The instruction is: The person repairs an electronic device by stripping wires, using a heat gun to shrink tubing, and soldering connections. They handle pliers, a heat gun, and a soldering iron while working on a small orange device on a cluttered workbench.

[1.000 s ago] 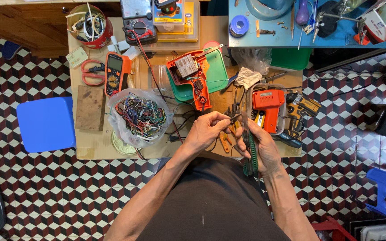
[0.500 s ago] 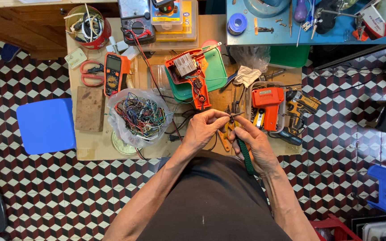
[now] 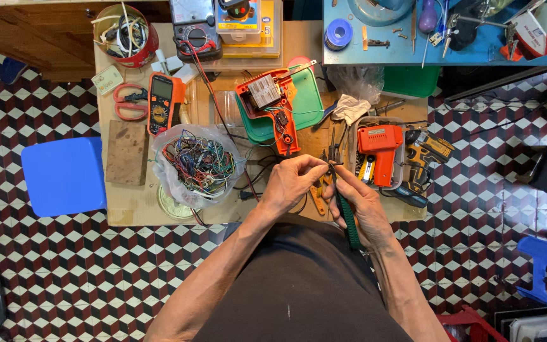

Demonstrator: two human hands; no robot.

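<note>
Directly in front of the person's body, both hands meet above the near edge of the wooden surface (image 3: pixel 134 212). The left hand (image 3: pixel 289 183) has its fingers (image 3: pixel 314 166) pinched shut on a thin wire end (image 3: pixel 329 166), just beside the tip of the green-handled pliers (image 3: pixel 347 215) gripped in the right hand (image 3: pixel 359 202). The pliers' long axis runs from the body outward. Beyond lie an opened orange tool (image 3: pixel 273 111), a bag of coloured wires (image 3: pixel 199 164) and an orange drill (image 3: pixel 381 152), over a chequered tile floor (image 3: pixel 45 272).

bare forearms, no sleeves showing; dark brown-black top; left hand (image 3: pixel 290 185), right hand (image 3: pixel 360 201) ungloved.
</note>
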